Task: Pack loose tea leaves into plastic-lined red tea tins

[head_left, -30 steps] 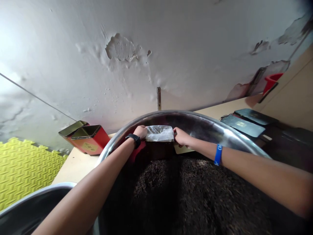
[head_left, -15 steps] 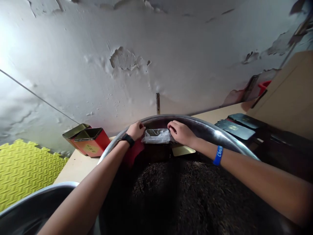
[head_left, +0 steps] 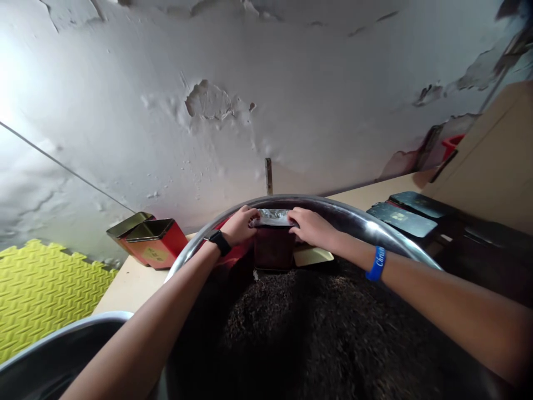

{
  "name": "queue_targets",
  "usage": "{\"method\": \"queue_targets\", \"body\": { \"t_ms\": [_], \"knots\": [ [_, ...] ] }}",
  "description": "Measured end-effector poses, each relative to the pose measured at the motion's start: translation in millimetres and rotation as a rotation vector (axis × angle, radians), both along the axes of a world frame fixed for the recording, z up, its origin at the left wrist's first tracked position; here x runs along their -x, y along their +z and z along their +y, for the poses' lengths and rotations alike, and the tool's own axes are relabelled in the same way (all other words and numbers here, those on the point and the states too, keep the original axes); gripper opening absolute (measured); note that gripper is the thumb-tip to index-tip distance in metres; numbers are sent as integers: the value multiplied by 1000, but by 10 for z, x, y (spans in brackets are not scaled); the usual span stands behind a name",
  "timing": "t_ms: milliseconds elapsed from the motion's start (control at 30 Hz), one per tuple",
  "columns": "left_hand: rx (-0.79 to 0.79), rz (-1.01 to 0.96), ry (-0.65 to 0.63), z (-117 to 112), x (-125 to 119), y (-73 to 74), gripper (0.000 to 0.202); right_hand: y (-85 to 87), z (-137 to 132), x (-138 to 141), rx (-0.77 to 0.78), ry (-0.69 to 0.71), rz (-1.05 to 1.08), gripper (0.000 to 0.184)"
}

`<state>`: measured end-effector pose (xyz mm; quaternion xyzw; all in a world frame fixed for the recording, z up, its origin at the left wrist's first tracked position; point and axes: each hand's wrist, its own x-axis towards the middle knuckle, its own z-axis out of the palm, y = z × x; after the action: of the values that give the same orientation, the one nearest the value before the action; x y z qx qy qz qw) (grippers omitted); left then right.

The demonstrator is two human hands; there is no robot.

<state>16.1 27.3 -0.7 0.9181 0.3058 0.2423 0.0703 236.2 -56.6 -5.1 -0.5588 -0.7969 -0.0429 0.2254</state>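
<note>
A dark red tin (head_left: 272, 250) stands at the far side of a wide metal basin (head_left: 400, 239) that holds dark, dry tea-like leaves (head_left: 333, 322). A clear plastic bag (head_left: 273, 218) lines the tin and laps over its top edge. My left hand (head_left: 239, 225), with a black watch on the wrist, has its fingers closed on the bag at the left corner of the rim. At the opposite corner, my right hand (head_left: 314, 228) pinches the bag against the rim; a blue wristband circles that forearm. Beside the tin lies a flat gold-coloured lid (head_left: 312, 256).
Two open red tins (head_left: 156, 244) stand on the board left of the basin. Dark flat-topped boxes or lids (head_left: 402, 219) lie at the right, near a cardboard sheet (head_left: 495, 139). A second metal basin (head_left: 62, 344) is at lower left, below yellow foam matting (head_left: 45, 294). A peeling wall rises behind.
The bag's mouth, loose and crumpled before, now lies tighter and flatter across the tin's rim. My left hand has shifted right onto the corner, and the tin's front shows more clearly.
</note>
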Motion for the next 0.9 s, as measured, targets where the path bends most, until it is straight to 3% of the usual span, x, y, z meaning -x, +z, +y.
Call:
{"method": "queue_targets", "body": {
  "t_ms": [100,267,367,467,533,600,667,733,800,900],
  "knots": [
    [-91,-12,30,-51,-55,-22,17,-32,29,-25,-78,-59,-20,2],
    [-159,185,97,-189,-109,69,9,-110,41,19,-185,-56,-159,15],
    [70,359,57,-255,-81,141,14,-88,-28,53,-130,-37,-255,15],
    [483,524,-168,-217,45,164,18,20,-138,95,28,28,-306,21],
    [690,548,-232,-98,174,139,19,118,-197,133,74,38,-287,31],
    [746,443,-68,74,289,85,20,214,-210,179,44,56,-230,39],
    [686,156,187,237,338,6,24,298,-153,232,31,113,-173,38],
    [586,-171,299,330,294,-90,32,361,-18,301,170,161,-172,34],
    [484,-288,203,329,177,-186,39,394,166,398,426,180,-230,30],
    [384,-212,32,213,-15,-280,34,364,405,595,736,194,-321,23]
  ]
}}
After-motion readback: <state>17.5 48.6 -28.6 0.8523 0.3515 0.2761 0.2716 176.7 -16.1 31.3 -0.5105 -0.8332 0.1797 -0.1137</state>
